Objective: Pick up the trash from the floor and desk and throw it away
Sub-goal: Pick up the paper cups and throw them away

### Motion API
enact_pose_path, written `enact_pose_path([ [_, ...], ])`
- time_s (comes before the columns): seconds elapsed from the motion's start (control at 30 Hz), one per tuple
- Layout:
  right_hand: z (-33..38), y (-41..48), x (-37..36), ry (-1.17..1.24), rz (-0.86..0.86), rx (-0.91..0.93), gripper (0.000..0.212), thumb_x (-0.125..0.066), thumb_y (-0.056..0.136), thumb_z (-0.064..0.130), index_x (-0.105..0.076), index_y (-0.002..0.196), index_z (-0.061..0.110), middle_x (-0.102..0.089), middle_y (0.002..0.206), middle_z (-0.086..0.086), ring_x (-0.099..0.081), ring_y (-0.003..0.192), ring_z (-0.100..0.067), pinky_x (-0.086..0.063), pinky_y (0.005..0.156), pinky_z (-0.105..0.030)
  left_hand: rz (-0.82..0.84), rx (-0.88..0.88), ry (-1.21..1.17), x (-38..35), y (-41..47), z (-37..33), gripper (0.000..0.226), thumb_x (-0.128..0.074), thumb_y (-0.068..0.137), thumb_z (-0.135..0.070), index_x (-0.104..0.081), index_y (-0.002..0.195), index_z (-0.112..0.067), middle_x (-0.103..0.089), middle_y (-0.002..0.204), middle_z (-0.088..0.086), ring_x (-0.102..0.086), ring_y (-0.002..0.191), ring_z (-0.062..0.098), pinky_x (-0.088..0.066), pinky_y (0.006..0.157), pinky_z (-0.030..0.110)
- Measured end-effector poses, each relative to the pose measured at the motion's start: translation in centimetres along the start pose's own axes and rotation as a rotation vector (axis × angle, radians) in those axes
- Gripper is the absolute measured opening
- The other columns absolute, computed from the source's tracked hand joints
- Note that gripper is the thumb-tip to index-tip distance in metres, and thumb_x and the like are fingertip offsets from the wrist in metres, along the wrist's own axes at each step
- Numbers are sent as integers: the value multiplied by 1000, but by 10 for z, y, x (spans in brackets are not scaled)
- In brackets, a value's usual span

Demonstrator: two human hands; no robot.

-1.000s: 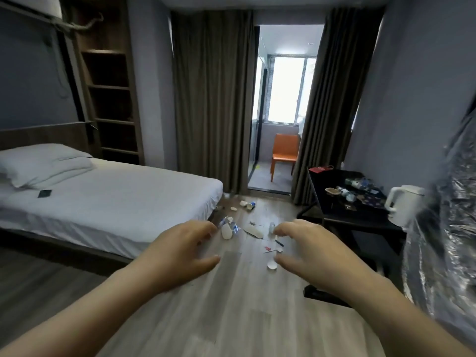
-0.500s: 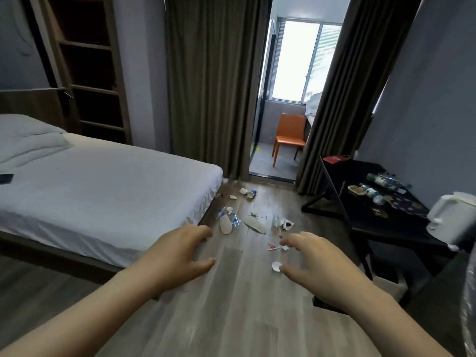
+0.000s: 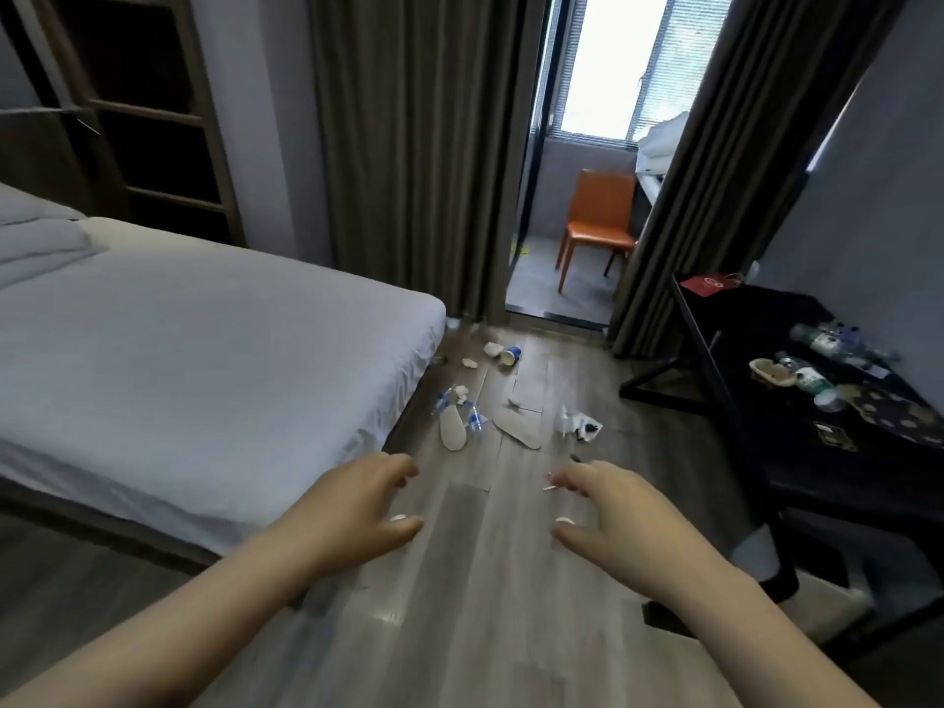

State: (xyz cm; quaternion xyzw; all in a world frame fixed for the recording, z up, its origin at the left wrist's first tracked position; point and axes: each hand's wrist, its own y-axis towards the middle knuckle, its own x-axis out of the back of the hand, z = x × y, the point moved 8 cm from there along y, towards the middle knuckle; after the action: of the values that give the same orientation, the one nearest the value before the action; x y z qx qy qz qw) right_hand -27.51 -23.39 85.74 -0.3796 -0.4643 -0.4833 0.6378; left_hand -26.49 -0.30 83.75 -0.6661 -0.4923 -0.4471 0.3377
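Note:
Trash lies scattered on the wood floor ahead: two pale insoles, crushed plastic bottles, a paper cup, crumpled tissues and a crumpled wrapper. The black desk on the right carries plastic bottles, a red card and other scraps. My left hand and my right hand hover over the floor, short of the trash, fingers loosely curled and holding nothing.
A bed with white sheets fills the left. Dark curtains frame a doorway with an orange chair beyond. A wooden shelf stands in the back left corner. A floor strip runs between bed and desk.
The view has moved forward and tilted down toward the trash. The kettle and the shiny bag at the right edge have left the frame. Both hands stay held out in front.

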Motion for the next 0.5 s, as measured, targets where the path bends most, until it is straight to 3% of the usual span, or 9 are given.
enact_pose_path([
  [0.23,-55,120,5,11,48,24,46,-59,82,39,-52,128,33,-55,122,13,-52,112,-8,-39,84,-20,12,69,-5,-10,118,18,49,-62,84,-48,-51,126,-27,-57,122,-8,-56,106,8,-43,86,21],
  [0.5,-99,220,-15,18,151,-16,42,-60,83,42,-54,123,32,-56,117,12,-54,108,-10,-45,92,-33,93,170,-62,-41,217,70,45,-64,83,-44,-53,122,-25,-59,120,-7,-56,101,10,-44,82,22],
])
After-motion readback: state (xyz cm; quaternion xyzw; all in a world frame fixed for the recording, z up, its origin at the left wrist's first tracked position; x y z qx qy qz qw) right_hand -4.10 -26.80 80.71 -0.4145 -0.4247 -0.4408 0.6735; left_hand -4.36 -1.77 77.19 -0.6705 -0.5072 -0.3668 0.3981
